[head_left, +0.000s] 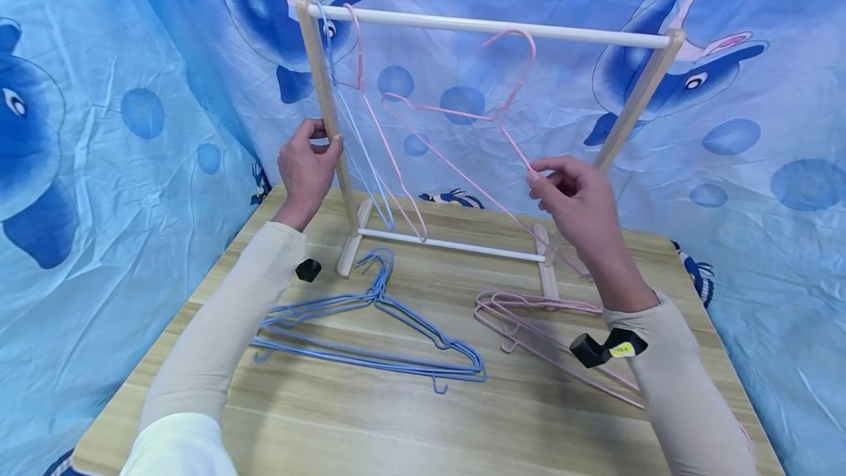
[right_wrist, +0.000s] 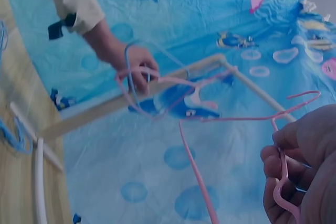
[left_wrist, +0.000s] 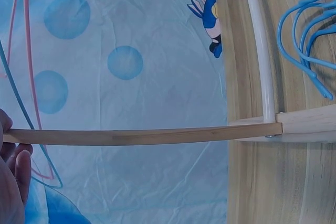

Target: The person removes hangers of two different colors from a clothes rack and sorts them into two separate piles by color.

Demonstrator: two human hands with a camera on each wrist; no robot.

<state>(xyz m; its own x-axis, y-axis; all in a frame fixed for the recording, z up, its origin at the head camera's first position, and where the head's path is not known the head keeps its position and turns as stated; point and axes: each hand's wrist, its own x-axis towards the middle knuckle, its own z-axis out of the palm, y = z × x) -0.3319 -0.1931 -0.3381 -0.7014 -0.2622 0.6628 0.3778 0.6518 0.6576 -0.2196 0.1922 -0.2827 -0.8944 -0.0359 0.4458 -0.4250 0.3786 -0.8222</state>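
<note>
My left hand (head_left: 307, 171) grips the left wooden post (head_left: 319, 72) of a small clothes rack, thumb on the near side. Between thumb and fingers, my right hand (head_left: 578, 208) pinches one shoulder of a pink hanger (head_left: 492, 119). That hanger is tilted, and its hook top overlaps the lower edge of the white top rail (head_left: 429, 19) in the head view. In the right wrist view the held pink hanger (right_wrist: 241, 118) runs leftward from my fingers. A light blue hanger (head_left: 360, 144) and another pink hanger (head_left: 360, 65) hang at the rail's left end.
Several blue hangers (head_left: 380, 289) lie stacked on the wooden table (head_left: 396, 432) before the rack. Pink hangers (head_left: 522, 329) lie at the right, partly under my right forearm. A white lower bar (head_left: 456, 244) joins the rack's feet. Blue patterned cloth (head_left: 158, 35) surrounds the table.
</note>
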